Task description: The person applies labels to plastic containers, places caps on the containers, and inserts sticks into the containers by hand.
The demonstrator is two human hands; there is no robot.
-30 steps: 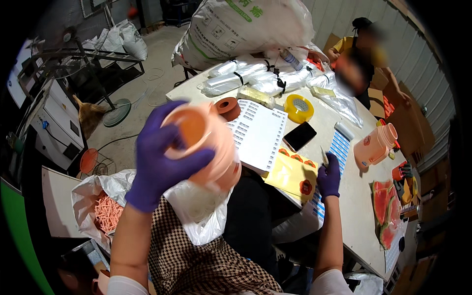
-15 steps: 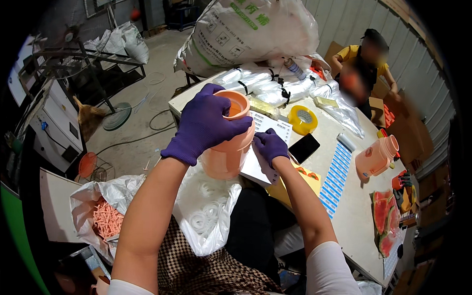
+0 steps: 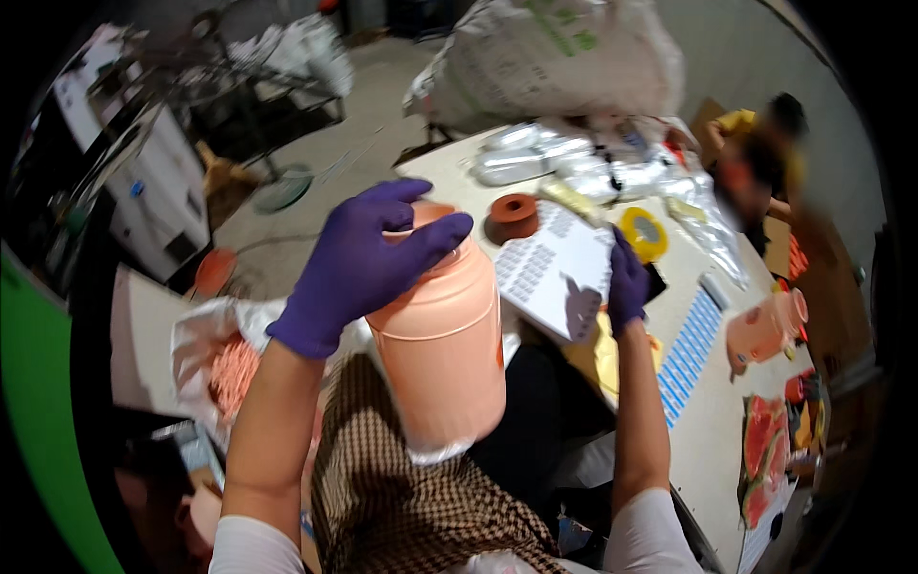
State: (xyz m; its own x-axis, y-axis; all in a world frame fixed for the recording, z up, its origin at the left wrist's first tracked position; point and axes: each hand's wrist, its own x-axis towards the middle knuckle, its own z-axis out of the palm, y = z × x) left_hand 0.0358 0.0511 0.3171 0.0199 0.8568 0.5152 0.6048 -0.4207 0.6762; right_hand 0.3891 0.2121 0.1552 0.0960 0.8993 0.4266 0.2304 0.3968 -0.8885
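My left hand (image 3: 368, 258), in a purple glove, grips a peach-coloured plastic jar (image 3: 440, 359) by its neck. The jar stands nearly upright over my lap, and a bit of red-orange shows on its right side. At the right edge of a stack of white label sheets (image 3: 555, 263) is my right hand (image 3: 627, 283), also gloved in purple. Its fingers are drawn together, and what they pinch, if anything, cannot be made out. The hand casts a shadow on the sheets. A dark phone (image 3: 656, 282) is partly hidden behind it.
On the table lie a brown-red roll (image 3: 513, 216), yellow tape (image 3: 643, 235), a blue label strip (image 3: 690, 330), clear plastic bags (image 3: 564, 158), another peach jar (image 3: 765, 327) and watermelon pieces (image 3: 765, 450). A sack of pink sticks (image 3: 234, 373) stands left. A co-worker (image 3: 765, 163) sits far right.
My left hand has brought the jar down and nearer, uncovering the brown-red roll. My right hand has moved from the label sheets' left side to their right edge. The view has shifted.
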